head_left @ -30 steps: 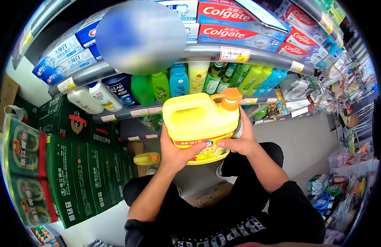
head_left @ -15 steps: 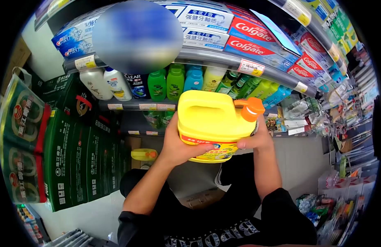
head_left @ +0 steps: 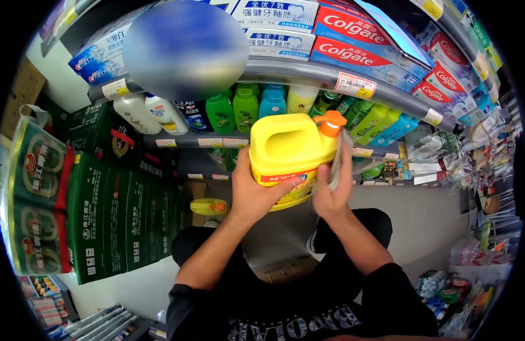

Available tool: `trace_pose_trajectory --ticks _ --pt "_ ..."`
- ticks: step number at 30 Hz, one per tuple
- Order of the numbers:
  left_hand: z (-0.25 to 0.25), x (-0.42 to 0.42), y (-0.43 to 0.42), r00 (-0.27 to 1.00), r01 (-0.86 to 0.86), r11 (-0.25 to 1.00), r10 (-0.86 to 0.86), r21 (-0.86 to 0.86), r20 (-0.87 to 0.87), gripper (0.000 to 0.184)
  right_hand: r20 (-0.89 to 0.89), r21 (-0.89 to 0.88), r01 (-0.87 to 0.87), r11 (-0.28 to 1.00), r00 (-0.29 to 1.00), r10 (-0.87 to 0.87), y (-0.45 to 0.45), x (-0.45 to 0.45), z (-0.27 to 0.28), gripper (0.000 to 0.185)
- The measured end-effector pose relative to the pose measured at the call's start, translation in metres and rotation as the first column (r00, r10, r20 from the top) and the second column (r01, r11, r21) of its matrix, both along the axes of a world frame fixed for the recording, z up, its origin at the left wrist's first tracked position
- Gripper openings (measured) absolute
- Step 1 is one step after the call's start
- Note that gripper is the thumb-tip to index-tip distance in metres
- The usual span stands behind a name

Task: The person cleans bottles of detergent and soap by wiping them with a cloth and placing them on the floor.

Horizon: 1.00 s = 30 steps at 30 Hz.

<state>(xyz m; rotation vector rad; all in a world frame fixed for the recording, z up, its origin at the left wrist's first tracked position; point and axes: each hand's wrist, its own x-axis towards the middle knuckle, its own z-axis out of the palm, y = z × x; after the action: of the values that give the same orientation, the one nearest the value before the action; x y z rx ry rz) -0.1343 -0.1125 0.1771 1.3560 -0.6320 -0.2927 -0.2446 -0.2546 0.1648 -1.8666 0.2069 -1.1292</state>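
A yellow jug (head_left: 288, 150) with an orange cap (head_left: 332, 122) and a red-edged label is held up in front of the shelf, slightly tilted. My left hand (head_left: 255, 190) grips its left side, thumb across the label. At its right side my right hand (head_left: 335, 184) holds a thin greyish cloth-like piece (head_left: 338, 161) against the jug, thumb in front and fingers behind. What exactly that piece is does not show clearly. Another yellow jug (head_left: 203, 206) with an orange cap stands low on the left, by the floor.
Toothpaste boxes (head_left: 353, 54) fill the upper shelf, with a phone-like screen (head_left: 396, 31) over them. Bottles (head_left: 245, 108) line the shelf below. Green beer cartons (head_left: 103, 216) are stacked at left. Packed goods (head_left: 444, 290) sit at right. A cardboard box (head_left: 282, 270) lies below my legs.
The jug has turned and tilted, its cap shifting left and up. My right hand has moved left and turned more upright, bringing the greyish piece into clearer view along the jug's side.
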Motion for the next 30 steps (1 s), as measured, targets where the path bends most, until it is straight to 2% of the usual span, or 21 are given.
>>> trace_pose_trajectory --ticks 1,4,6,8,9,12,13,16,17,21,24,27,30 --pt "-0.002 0.000 -0.001 1.000 -0.014 1.000 0.014 0.021 -0.009 0.076 -0.044 -0.266 0.054 0.963 0.997 -0.068 -0.002 -0.002 -0.001 0.054" --pt "-0.004 0.000 -0.004 0.998 -0.068 0.994 0.068 0.083 -0.004 0.078 -0.118 -0.457 -0.012 0.889 0.992 -0.048 0.004 -0.003 0.007 0.054" --pt "-0.001 -0.002 -0.004 0.992 -0.122 0.984 0.118 0.127 0.037 0.079 -0.103 -0.478 -0.016 0.878 0.994 -0.039 0.004 0.001 0.009 0.054" --pt "0.004 -0.004 -0.003 0.978 -0.175 0.953 0.141 0.247 0.151 0.077 -0.099 -0.507 -0.027 0.862 0.995 -0.027 0.007 0.002 0.014 0.055" --pt "0.005 -0.005 -0.003 0.967 -0.206 0.931 0.147 0.302 0.209 0.077 -0.152 -0.576 -0.048 0.816 0.987 -0.049 0.012 0.000 0.024 0.055" --pt "-0.002 -0.008 -0.003 0.960 -0.202 0.913 0.112 0.354 0.258 0.072 -0.184 -0.571 -0.081 0.817 0.982 -0.031 0.025 0.002 0.016 0.062" --pt "-0.005 -0.010 -0.002 0.937 -0.223 0.893 0.086 0.390 0.337 0.067 -0.204 -0.561 -0.075 0.824 0.978 -0.050 0.029 0.003 0.022 0.064" --pt "-0.004 -0.015 0.001 0.941 -0.197 0.837 0.015 0.510 0.337 0.065 -0.277 -0.489 -0.082 0.869 0.959 -0.065 0.022 0.005 0.009 0.062" --pt "-0.006 -0.018 0.001 0.914 -0.224 0.844 0.008 0.488 0.405 0.064 -0.224 -0.459 -0.025 0.888 0.971 -0.089 0.025 0.007 0.009 0.060" --pt "-0.008 -0.023 0.000 0.878 -0.249 0.835 -0.018 0.490 0.478 0.062 -0.256 -0.319 0.028 0.947 0.960 -0.115 0.024 0.008 -0.004 0.065" --pt "-0.009 -0.023 0.000 0.858 -0.256 0.835 -0.037 0.488 0.512 0.061 -0.257 -0.049 -0.031 0.998 0.966 0.018 0.026 0.009 -0.009 0.066" --pt "-0.010 -0.023 -0.001 0.860 -0.249 0.828 -0.049 0.503 0.507 0.060 -0.137 0.179 -0.084 0.980 0.985 0.109 0.028 0.013 -0.020 0.066" --pt "-0.011 -0.022 -0.001 0.862 -0.253 0.816 -0.054 0.520 0.504 0.057 -0.142 0.156 -0.063 0.986 0.986 0.086 0.035 0.012 -0.014 0.063"
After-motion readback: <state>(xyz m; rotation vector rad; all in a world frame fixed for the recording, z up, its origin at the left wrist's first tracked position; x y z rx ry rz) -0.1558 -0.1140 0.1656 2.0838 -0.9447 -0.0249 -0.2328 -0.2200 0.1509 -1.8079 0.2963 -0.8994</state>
